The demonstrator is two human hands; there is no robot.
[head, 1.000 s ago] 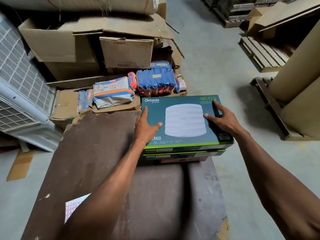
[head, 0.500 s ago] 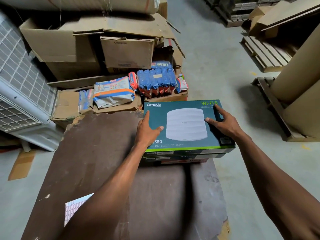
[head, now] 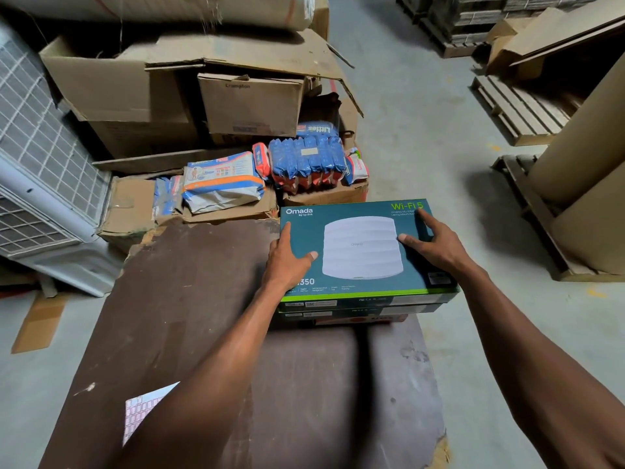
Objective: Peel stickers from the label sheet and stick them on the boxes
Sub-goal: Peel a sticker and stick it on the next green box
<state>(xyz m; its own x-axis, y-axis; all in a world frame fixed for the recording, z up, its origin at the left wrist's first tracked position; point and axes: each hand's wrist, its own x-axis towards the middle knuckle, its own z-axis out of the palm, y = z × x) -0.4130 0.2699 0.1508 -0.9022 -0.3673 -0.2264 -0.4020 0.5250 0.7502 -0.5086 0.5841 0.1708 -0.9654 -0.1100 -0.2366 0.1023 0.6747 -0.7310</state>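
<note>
**Positioning the top box on the stack**

Holding the top box [head: 358, 248] on both sides, the person steadies it on a stack at the far right of the brown surface [head: 189, 299]. The left hand [head: 287, 262] grips the left edge: thumb laid on the printed lid, fingers wrapped out of sight down the side. The right hand [head: 436, 245] rests on the lid near its right edge with fingers straight and spread; nothing is grasped in it.

**Progress**

- No sticker is visible on the lid of the top box, and neither hand carries one.
- The lower box [head: 338, 313] lies directly beneath, touching the top one. Only its front edge shows; whether it carries a sticker cannot be determined.
- The label sheet [head: 143, 409] lies on the near left of the surface, well apart from the boxes and partly hidden by the left forearm.
- Judgement: the work is at the box-handling stage. Peeling and sticking remain to be done for at least this box.

**Surroundings and obstructions**

- Beyond the surface stand torn cardboard cartons [head: 250, 103] and blue and orange packets [head: 304, 160].
- A grey grilled appliance [head: 40, 170] stands at the left.
- Wooden pallets [head: 521, 110] lie on the concrete floor at the right.
- Nothing lies between the label sheet and the boxes.
- Both hands are occupied; one must release before a sticker can be peeled.
</note>
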